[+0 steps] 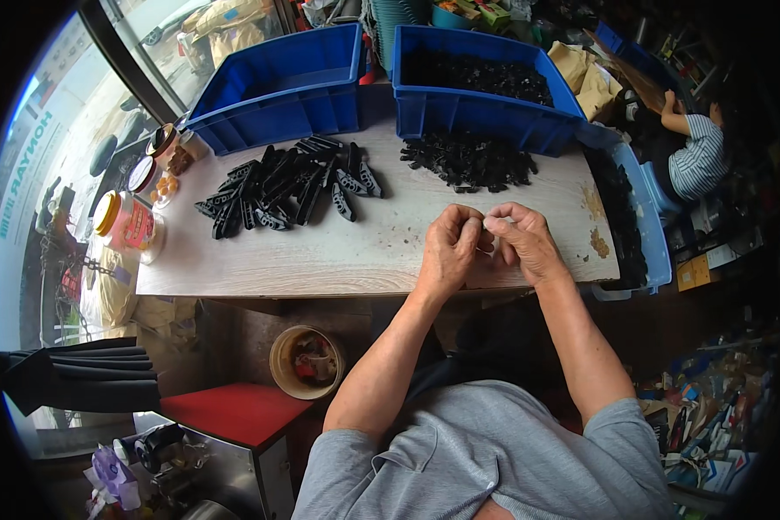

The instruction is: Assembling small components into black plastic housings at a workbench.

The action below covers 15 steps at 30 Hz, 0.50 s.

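Above the front edge of the pale wooden table [338, 258], my left hand [450, 249] and my right hand [527, 242] come together, thumbs and fingers pinched closed. Whatever lies between the fingertips is too small or hidden to make out. Just beyond them spreads a pile of small black parts [470, 163]. To the left lies a heap of longer black strip-shaped pieces [279, 185], some with openings along the side; neither hand touches it.
Two blue bins stand at the back: the right bin [485, 121] holds many black parts, the left bin [277, 123] shows bare walls inside. Jars [134, 224] line the left edge. A bucket [279, 364] sits below. At far right, a person [700, 156] bends beside a light-blue tub [659, 227].
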Available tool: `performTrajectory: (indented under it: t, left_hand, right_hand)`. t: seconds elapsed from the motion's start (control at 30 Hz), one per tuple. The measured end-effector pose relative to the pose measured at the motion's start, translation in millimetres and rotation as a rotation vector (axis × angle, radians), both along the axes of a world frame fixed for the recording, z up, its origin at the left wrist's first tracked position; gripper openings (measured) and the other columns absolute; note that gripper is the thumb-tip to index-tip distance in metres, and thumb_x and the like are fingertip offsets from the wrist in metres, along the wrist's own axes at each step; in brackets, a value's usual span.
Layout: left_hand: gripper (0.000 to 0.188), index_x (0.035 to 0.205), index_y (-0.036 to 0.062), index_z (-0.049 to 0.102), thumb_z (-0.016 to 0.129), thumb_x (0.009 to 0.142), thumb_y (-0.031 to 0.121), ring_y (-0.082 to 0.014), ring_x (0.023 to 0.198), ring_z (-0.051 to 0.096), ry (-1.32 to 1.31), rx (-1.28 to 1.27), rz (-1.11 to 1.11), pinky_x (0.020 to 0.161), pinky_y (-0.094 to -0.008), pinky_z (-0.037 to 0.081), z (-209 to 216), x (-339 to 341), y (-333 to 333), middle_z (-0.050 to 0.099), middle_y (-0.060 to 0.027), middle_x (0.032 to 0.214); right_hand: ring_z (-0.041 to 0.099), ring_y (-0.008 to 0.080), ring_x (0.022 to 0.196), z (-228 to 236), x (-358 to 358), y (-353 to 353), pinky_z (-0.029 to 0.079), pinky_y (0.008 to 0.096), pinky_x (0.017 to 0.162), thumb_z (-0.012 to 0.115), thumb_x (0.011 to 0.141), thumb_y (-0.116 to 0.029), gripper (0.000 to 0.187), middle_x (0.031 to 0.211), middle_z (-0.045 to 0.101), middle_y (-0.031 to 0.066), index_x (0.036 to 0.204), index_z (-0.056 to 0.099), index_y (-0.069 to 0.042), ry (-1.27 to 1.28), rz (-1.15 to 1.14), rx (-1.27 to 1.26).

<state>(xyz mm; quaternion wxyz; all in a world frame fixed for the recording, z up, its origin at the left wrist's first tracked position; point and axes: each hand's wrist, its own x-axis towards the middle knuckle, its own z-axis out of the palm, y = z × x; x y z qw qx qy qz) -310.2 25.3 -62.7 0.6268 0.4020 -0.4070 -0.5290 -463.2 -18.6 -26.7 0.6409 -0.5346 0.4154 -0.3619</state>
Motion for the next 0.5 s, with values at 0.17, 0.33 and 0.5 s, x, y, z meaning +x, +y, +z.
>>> performTrajectory:
  t: [0.17,0.33,0.5]
  left_hand:
    - [0.018,0.102,-0.0015,0.062,0.068,0.089,0.009,-0.0296,0.073,0.065,-0.574,-0.155,0.518,0.061,-0.0341,0.052,10.3,23.7,31.7,0.066,-0.0162,0.089]
    - [0.031,0.111,0.0015,0.061,0.069,0.083,0.011,-0.0361,0.105,0.055,-1.303,-0.236,0.881,0.089,-0.0447,0.046,10.8,105.5,30.4,0.061,-0.0172,0.112]
    - [0.029,0.110,0.0043,0.062,0.066,0.083,0.012,-0.0348,0.111,0.054,-1.518,-0.210,0.708,0.090,-0.0459,0.046,3.6,121.5,27.1,0.061,-0.0122,0.115]
  right_hand:
    - [0.052,0.0137,0.040,-5.0,-4.6,1.5,0.047,0.0283,0.043,0.072,0.087,-0.020,0.018,0.048,0.048,0.0011,0.092,0.062,-0.005,-0.041,0.016,0.043]
    - [0.055,0.0152,0.040,-4.5,-3.8,1.7,0.049,0.0298,0.042,0.072,0.087,-0.021,0.020,0.048,0.048,0.0010,0.091,0.061,-0.004,-0.061,-0.021,0.022]
    - [0.055,0.0160,0.041,-10.4,-4.8,-0.5,0.048,0.0304,0.039,0.071,0.089,-0.021,0.019,0.047,0.048,0.0017,0.092,0.060,-0.005,-0.069,-0.021,0.023]
